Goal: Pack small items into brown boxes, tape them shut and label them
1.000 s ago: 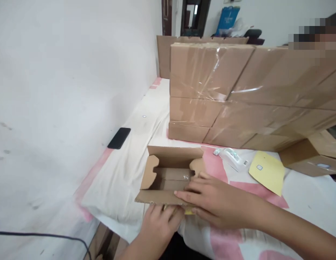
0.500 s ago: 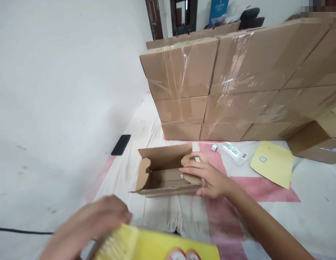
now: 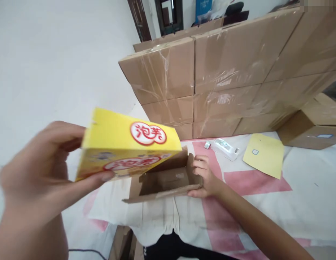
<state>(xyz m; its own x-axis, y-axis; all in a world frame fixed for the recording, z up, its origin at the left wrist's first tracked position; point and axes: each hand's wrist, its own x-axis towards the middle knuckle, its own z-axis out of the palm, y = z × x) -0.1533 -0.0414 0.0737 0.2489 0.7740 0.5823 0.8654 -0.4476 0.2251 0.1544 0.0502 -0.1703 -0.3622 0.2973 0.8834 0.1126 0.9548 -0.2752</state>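
Note:
My left hand (image 3: 54, 162) grips the near left end of a yellow snack box (image 3: 116, 126) with red and white lettering, thumb below and fingers behind. The snack box is held in the air, tilted, above the left part of an open cardboard box (image 3: 162, 195). That cardboard box rests on the cloth, and its visible inside shows bare brown card. At its right end, my right hand (image 3: 205, 177) is closed on the side wall and flap, fingers over the edge and thumb at the near corner.
Taped cardboard cartons (image 3: 224, 72) form a wall behind. A yellow sheet (image 3: 265, 155), a clear plastic package (image 3: 226, 148) and a small silvery piece (image 3: 207, 144) lie on the pink and white cloth (image 3: 254, 184). Another open carton (image 3: 305, 130) stands at right.
My left hand has lifted the yellow snack box from the bottom edge up over the cardboard box. My right hand has closed on the box's end. The view has shifted, and the phone no longer shows.

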